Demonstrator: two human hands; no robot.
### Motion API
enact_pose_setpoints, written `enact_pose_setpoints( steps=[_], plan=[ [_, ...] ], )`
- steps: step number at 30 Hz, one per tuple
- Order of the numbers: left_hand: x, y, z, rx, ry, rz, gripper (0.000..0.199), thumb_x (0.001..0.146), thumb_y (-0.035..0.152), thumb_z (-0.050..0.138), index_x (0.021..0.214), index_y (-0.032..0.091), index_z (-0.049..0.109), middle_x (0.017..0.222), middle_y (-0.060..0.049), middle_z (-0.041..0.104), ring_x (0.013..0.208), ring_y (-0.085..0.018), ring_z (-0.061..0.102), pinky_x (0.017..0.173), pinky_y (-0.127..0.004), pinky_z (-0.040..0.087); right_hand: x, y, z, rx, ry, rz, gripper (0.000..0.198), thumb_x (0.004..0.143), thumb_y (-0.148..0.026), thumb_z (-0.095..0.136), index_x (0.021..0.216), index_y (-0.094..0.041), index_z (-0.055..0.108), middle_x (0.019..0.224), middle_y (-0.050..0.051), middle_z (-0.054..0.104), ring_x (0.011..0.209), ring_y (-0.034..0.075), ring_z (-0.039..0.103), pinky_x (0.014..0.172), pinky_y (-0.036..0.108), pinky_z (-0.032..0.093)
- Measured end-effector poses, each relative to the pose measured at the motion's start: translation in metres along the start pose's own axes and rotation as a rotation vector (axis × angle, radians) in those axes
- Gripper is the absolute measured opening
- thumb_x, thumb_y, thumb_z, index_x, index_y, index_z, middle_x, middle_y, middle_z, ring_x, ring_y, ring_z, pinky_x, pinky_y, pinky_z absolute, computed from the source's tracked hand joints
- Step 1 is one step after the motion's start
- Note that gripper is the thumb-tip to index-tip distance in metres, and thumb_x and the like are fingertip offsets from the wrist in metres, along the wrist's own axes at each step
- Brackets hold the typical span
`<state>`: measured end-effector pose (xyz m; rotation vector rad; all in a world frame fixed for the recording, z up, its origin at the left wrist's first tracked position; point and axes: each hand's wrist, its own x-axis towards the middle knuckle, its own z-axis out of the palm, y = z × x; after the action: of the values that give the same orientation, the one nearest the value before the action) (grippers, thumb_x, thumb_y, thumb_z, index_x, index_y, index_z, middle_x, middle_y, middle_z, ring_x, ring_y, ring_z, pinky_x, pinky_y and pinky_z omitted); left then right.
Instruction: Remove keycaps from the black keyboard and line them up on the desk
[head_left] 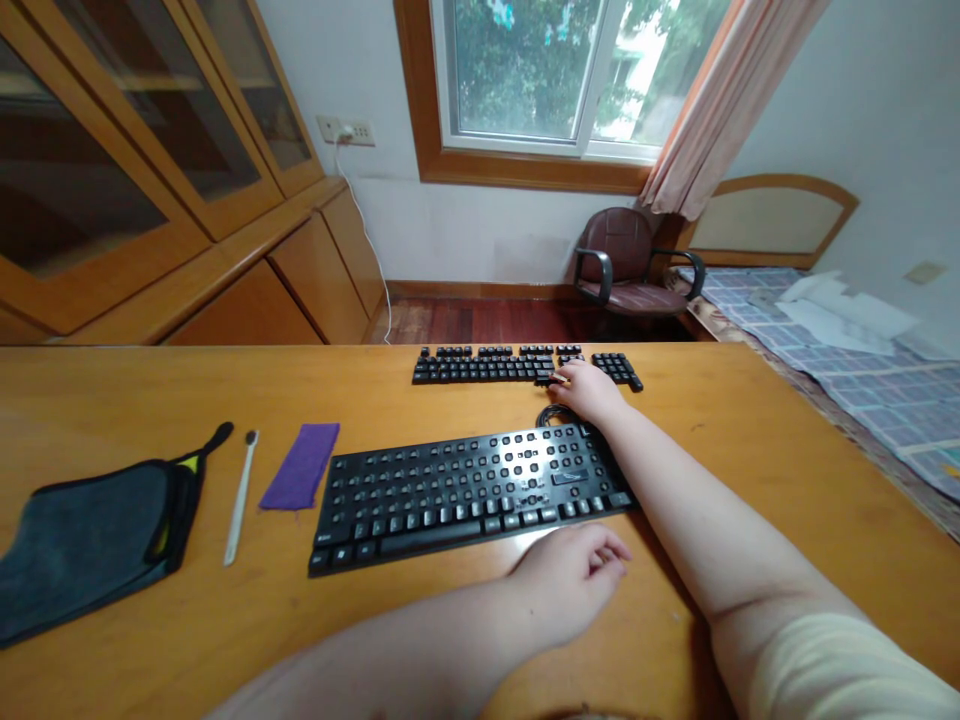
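Note:
A black keyboard (450, 495) lies on the desk, most of its upper rows stripped to bare key sockets. Its lower rows, with the space bar, still carry caps. Beyond it, loose black keycaps (480, 368) are laid out in keyboard order near the desk's far edge. My right hand (589, 392) reaches over the keyboard's right end, fingertips pinched at a keycap in that layout; the cap is mostly hidden by the fingers. In front of the keyboard's lower edge, my left hand (574, 575) rests on the desk, fingers loosely bent and apart, with nothing visible in them.
A coiled black cable (555, 413) sits behind the keyboard. To the left are a purple cloth (301, 467), a white toothbrush (241, 500) with a dark head, and a dark grey pouch (94, 530). Past the wooden desk (712, 420) stands an armchair (626, 260).

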<state>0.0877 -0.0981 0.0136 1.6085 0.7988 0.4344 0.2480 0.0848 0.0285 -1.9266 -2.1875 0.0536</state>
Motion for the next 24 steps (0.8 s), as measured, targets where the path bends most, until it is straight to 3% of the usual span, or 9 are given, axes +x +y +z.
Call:
enact_pose_setpoints(
  steps=[8,18,24],
  plan=[
    [-0.0002,-0.0010,0.0000,-0.001,0.003,0.009,0.023,0.082,0.028,0.049,0.097,0.020,0.064,0.086,-0.002,0.067,0.076,-0.015,0.059,0.067,-0.025,0.047,-0.0017,-0.0008,0.0002,0.003,-0.037,-0.087,0.013,0.076,-0.032,0.062,0.077,-0.020,0.068,0.090,0.004,0.062,0.080,0.017,0.058,0.067,0.025,0.041],
    [-0.0005,-0.0024,0.0015,0.009,0.003,0.010,0.022,0.082,0.029,0.050,0.097,0.021,0.064,0.087,-0.002,0.066,0.076,-0.015,0.059,0.068,-0.025,0.047,0.0007,0.0010,0.0022,0.037,-0.055,-0.047,0.020,0.072,-0.026,0.066,0.091,-0.023,0.066,0.094,0.003,0.065,0.087,0.019,0.058,0.070,0.025,0.041],
    [-0.0005,-0.0022,0.0000,0.028,-0.005,0.012,0.023,0.083,0.030,0.049,0.098,0.021,0.064,0.087,-0.001,0.066,0.076,-0.015,0.059,0.069,-0.025,0.047,-0.0010,-0.0003,-0.0007,0.024,-0.071,-0.090,0.015,0.078,-0.034,0.062,0.080,-0.021,0.069,0.085,0.004,0.064,0.080,0.017,0.058,0.066,0.024,0.040]
  ],
)
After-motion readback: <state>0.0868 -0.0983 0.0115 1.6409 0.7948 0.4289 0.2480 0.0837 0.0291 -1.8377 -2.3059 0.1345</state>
